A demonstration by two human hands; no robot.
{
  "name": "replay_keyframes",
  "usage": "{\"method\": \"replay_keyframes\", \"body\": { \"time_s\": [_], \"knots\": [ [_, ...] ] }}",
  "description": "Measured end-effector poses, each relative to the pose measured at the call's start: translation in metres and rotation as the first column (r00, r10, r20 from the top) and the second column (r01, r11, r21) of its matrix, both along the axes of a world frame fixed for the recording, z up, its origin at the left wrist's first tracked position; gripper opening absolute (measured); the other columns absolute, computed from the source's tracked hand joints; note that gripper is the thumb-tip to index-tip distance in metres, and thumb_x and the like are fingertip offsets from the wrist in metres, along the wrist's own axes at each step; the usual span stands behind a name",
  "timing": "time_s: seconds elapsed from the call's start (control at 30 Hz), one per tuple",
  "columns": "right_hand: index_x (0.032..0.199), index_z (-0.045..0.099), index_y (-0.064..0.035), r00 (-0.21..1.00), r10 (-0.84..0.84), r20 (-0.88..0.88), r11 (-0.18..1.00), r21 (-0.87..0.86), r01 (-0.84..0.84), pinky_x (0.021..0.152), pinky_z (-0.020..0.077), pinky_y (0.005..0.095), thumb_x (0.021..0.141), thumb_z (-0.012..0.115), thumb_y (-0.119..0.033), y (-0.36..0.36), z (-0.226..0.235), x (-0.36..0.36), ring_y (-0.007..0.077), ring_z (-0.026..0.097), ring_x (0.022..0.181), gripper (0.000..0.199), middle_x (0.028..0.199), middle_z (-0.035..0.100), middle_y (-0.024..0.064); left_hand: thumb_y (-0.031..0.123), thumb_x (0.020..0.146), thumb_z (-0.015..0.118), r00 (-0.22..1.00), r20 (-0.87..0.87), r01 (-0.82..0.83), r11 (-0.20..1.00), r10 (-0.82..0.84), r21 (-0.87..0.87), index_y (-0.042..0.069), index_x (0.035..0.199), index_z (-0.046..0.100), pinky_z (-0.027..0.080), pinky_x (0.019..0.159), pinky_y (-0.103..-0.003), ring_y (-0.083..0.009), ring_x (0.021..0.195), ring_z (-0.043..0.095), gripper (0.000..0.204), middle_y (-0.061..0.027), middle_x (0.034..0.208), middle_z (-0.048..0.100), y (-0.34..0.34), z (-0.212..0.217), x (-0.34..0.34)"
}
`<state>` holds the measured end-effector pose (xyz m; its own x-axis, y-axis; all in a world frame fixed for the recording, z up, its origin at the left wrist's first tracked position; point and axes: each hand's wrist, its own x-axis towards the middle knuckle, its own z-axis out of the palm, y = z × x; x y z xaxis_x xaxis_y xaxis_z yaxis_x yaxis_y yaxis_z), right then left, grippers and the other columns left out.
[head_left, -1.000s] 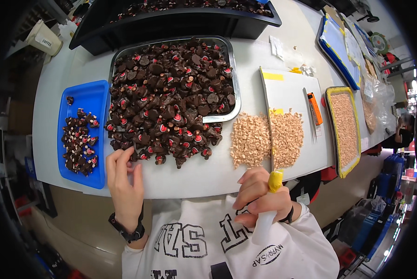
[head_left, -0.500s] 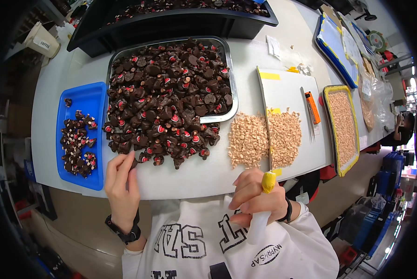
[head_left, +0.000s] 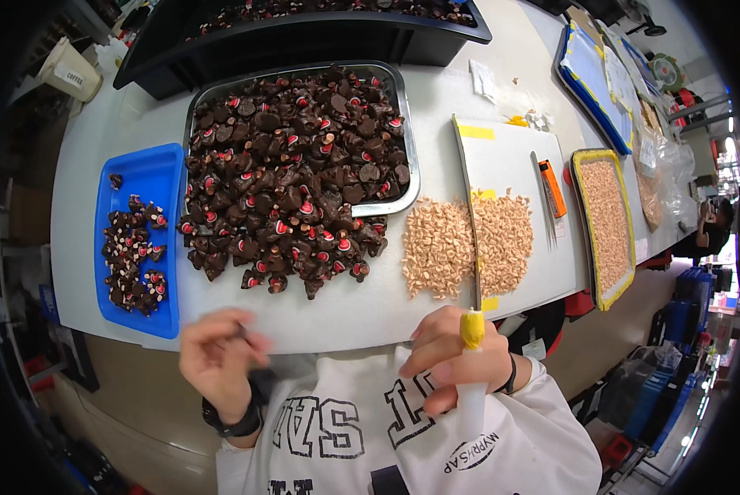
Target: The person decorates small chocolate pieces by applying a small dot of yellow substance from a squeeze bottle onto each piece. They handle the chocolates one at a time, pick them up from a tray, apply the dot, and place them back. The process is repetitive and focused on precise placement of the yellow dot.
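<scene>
My left hand (head_left: 217, 363), blurred by motion, is over the table's front edge with its fingers pinched on a small dark brown piece (head_left: 240, 332). In my right hand (head_left: 448, 355) is a white squeeze bottle (head_left: 471, 396), its yellow-wrapped nozzle (head_left: 472, 328) pointing up. Beyond my left hand, a heap of dark brown pieces with red-and-white details (head_left: 287, 181) fills a metal tray (head_left: 411, 157) and spills onto the table. Small pale beige pieces (head_left: 438, 252) lie beyond my right hand, partly on a white board (head_left: 510, 157).
At the left, a blue tray (head_left: 174, 247) holds several brown pieces dotted with beige bits. A black bin (head_left: 304, 51) stands at the back. An orange-handled cutter (head_left: 553, 190) and tweezers (head_left: 543, 198) rest on the board. Farther right is a yellow-edged tray (head_left: 580, 206) of beige pieces.
My left hand has drawn back from the heap's near edge toward me, carrying a small dark brown piece. My right hand has tilted the squeeze bottle slightly more upright.
</scene>
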<state>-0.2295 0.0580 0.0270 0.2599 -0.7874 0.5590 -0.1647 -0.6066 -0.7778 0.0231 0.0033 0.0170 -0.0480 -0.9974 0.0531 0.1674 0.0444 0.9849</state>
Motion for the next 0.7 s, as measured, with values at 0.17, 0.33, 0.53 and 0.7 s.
{"method": "replay_keyframes", "body": {
  "time_s": [0.17,0.33,0.53,0.7],
  "knots": [
    [0.098,0.057,-0.0108,0.978,-0.042,0.205,0.970,-0.225,0.089,0.057,0.0483,0.0334,0.078,0.064,-0.043,-0.003,-0.002,0.013,0.0230,0.057,0.062,0.038,0.080,0.062,0.0093,-0.009,0.068,0.071,0.607,-0.085,0.761,0.609,-0.790,-0.223,-0.006,0.093,0.061,0.053,0.072,-0.023,-0.0154,0.078,0.060,0.027,-0.0154,0.096,0.055,-0.014,0.005,-0.025],
    [0.094,0.064,-0.0071,0.984,-0.055,0.171,0.987,-0.142,0.080,0.057,0.0476,0.0338,0.080,0.060,-0.048,0.001,0.000,0.007,0.0255,0.056,0.068,0.043,0.083,0.059,0.0096,-0.010,0.073,0.065,0.703,-0.244,0.703,0.705,-0.669,0.095,-0.006,0.106,0.058,0.050,0.075,-0.022,-0.0125,0.089,0.056,0.034,-0.0130,0.115,0.044,-0.004,0.009,-0.049],
    [0.094,0.063,-0.0014,0.988,-0.031,0.154,0.998,-0.056,0.040,0.058,0.0478,0.0328,0.082,0.048,-0.058,0.002,-0.003,0.009,0.0267,0.057,0.071,0.059,0.081,0.059,0.0090,-0.009,0.073,0.066,0.680,-0.427,0.717,0.661,-0.596,0.220,-0.005,0.118,0.050,0.052,0.074,-0.024,-0.0153,0.088,0.059,0.049,-0.0141,0.102,0.055,0.003,0.007,-0.043],
    [0.098,0.060,0.0028,0.971,0.025,0.239,0.998,-0.065,-0.010,0.059,0.0520,0.0343,0.086,0.042,-0.058,-0.003,-0.004,0.010,0.0332,0.063,0.078,0.064,0.072,0.059,0.0093,-0.004,0.070,0.073,0.663,-0.440,0.694,0.717,-0.605,0.059,-0.006,0.112,0.054,0.052,0.069,-0.025,-0.0167,0.084,0.061,0.046,-0.0155,0.100,0.058,0.005,-0.008,-0.041]
  ]
}}
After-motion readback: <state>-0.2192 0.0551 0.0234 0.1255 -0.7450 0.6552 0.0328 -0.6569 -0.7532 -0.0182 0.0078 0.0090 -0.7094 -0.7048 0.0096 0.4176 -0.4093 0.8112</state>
